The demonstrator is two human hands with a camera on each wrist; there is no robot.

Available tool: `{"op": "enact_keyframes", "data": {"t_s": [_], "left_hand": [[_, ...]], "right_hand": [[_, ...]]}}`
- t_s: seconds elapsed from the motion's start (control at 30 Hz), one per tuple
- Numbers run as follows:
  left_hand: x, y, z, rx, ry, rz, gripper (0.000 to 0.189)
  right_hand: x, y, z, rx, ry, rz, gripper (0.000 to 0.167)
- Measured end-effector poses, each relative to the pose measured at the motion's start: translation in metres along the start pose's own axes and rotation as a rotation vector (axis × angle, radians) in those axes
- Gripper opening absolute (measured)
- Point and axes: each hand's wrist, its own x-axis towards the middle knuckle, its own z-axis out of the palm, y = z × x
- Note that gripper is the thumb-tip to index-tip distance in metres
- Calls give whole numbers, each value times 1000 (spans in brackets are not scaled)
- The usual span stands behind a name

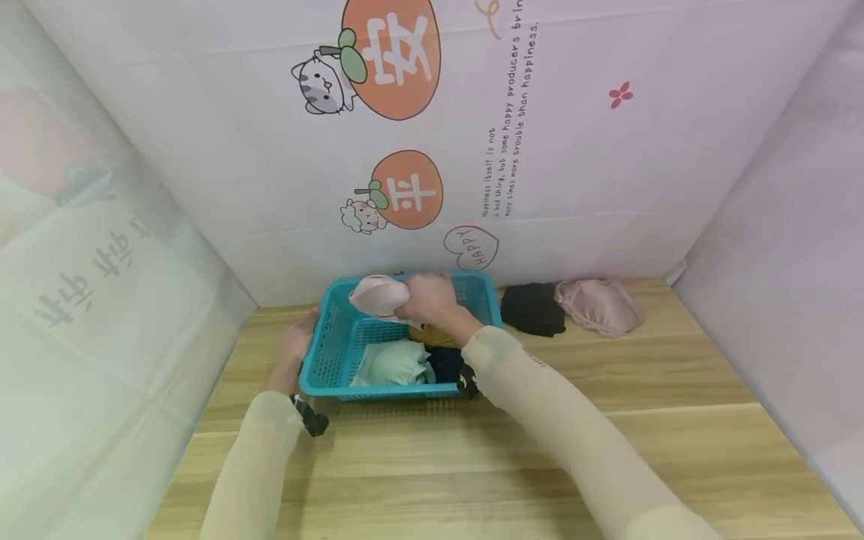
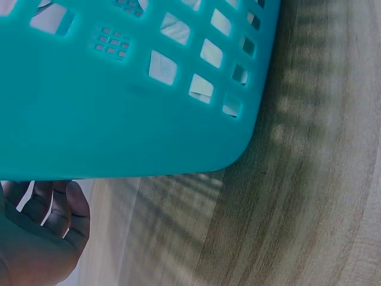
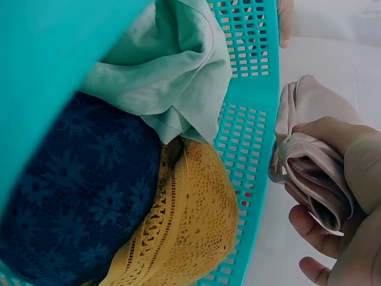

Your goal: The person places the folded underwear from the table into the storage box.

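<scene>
My right hand [image 1: 430, 296] pinches a folded pale pink bra [image 1: 378, 295] above the far part of a blue-green plastic basket [image 1: 391, 391]. The right wrist view shows the bra's smooth folded layers between thumb and fingers. My left hand [image 1: 298, 341] holds the basket's left rim, and in the left wrist view its fingers [image 2: 58, 214] curl at the rim's edge. Inside the basket lie a mint-green bra [image 3: 172, 83], a navy lace bra [image 3: 83, 190] and a mustard lace one [image 3: 190, 220], side by side. The right forearm partly covers the basket's right side.
Right of the basket, a black folded garment [image 1: 533, 309] and a pink satin bra with lace trim [image 1: 601, 306] lie touching on the wood-grain table [image 1: 432, 457]. Printed white sheets [image 1: 574, 165] stand behind and at both sides.
</scene>
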Motion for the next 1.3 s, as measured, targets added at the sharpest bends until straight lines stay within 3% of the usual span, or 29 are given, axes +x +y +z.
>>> {"op": "enact_keyframes", "data": {"t_s": [0.17, 0.4, 0.77, 1.3], "left_hand": [[-1, 1, -2, 3, -13, -7, 80], [-2, 3, -1, 42, -14, 31, 92], [-4, 4, 1, 20, -12, 25, 92], [-4, 1, 0, 61, -5, 29, 94]], "right_hand": [[1, -3, 0, -14, -29, 13, 47], [-1, -1, 2, -28, -71, 51, 72], [-5, 12, -5, 3, -84, 36, 57], [-11, 23, -20, 36, -60, 37, 59]]}}
